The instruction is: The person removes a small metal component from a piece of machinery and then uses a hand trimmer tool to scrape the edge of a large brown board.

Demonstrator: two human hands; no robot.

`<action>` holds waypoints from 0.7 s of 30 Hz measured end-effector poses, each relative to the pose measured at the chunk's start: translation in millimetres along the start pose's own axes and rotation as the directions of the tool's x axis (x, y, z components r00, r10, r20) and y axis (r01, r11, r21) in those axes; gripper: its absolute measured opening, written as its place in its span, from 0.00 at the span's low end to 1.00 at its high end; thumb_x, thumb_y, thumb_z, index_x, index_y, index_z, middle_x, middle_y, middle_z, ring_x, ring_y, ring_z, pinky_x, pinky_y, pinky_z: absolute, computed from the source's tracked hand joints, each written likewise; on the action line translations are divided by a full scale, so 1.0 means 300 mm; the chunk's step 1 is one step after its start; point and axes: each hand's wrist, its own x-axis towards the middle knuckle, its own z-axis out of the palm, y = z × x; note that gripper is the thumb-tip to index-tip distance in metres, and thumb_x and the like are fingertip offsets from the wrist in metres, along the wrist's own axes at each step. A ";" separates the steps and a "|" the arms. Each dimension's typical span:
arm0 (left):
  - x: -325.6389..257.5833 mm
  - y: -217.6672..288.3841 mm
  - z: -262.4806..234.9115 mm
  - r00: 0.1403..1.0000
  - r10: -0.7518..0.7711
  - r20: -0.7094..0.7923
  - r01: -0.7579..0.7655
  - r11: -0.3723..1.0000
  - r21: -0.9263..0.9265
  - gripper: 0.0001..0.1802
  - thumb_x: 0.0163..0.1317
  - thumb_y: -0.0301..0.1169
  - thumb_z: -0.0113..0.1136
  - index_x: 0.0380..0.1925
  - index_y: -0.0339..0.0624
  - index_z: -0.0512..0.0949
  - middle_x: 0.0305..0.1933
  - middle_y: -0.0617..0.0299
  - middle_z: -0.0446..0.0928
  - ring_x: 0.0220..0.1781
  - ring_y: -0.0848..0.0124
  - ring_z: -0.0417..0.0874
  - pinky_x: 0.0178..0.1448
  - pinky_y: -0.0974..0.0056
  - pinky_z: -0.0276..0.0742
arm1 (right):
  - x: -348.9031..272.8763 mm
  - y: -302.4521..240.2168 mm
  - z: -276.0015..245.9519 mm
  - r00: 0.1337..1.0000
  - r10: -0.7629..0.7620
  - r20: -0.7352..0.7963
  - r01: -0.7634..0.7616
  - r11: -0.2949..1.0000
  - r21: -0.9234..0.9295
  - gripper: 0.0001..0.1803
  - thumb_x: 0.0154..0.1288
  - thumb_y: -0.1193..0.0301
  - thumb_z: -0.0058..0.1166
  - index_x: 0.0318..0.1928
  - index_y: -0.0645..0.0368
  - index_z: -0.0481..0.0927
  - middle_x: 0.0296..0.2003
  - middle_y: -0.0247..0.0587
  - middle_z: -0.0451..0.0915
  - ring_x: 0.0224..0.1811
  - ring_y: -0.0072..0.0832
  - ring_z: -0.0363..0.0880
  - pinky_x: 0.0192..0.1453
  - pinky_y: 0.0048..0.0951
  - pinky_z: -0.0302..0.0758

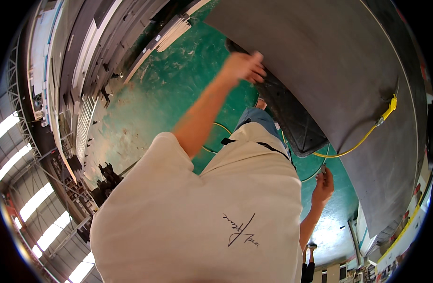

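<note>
A large dark grey panel (310,47) lies to my right. My left hand (247,67) is at its near edge, above a black tray-like bin (292,113). Motion smears its fingers, which look partly curled; whether they touch the edge I cannot tell. Low on my right side, my right hand (324,186) is closed, with a small grey object (323,168) pinched at the fingertips. Its kind is too small to make out. On the panel rests a yellow air blow gun (390,109), joined to a yellow hose (355,147).
The hose hangs over the panel's edge and passes by my legs above the green floor (179,80). Stacked long boards (171,35) and profiles lie at the far left. Another person (309,264) stands at the lower right.
</note>
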 end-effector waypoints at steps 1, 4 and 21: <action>0.022 0.025 -0.120 0.995 0.038 -0.097 -0.036 0.999 0.018 0.35 0.75 0.56 0.57 0.49 0.25 0.82 0.45 0.44 0.89 0.38 0.60 0.93 0.39 0.62 0.84 | 0.004 0.010 -0.005 1.000 -0.005 -0.001 0.005 1.000 0.010 0.19 0.76 0.73 0.59 0.63 0.66 0.80 0.41 0.39 0.86 0.39 0.23 0.84 0.45 0.27 0.83; 0.156 0.040 -0.510 0.921 0.114 -0.372 -0.114 0.993 0.021 0.31 0.78 0.52 0.55 0.52 0.26 0.82 0.48 0.48 0.89 0.39 0.62 0.92 0.36 0.69 0.81 | 0.008 -0.021 0.003 1.000 0.005 -0.001 -0.005 0.999 0.035 0.19 0.76 0.72 0.59 0.63 0.65 0.80 0.40 0.39 0.86 0.40 0.22 0.84 0.46 0.27 0.83; -0.083 -0.043 0.286 0.997 -0.071 -0.004 0.071 0.995 -0.075 0.29 0.75 0.48 0.57 0.40 0.26 0.84 0.35 0.48 0.89 0.27 0.64 0.90 0.30 0.63 0.85 | 0.039 -0.136 0.058 1.000 0.006 0.027 -0.006 1.000 -0.023 0.18 0.76 0.73 0.58 0.62 0.66 0.81 0.40 0.42 0.86 0.39 0.24 0.85 0.45 0.28 0.82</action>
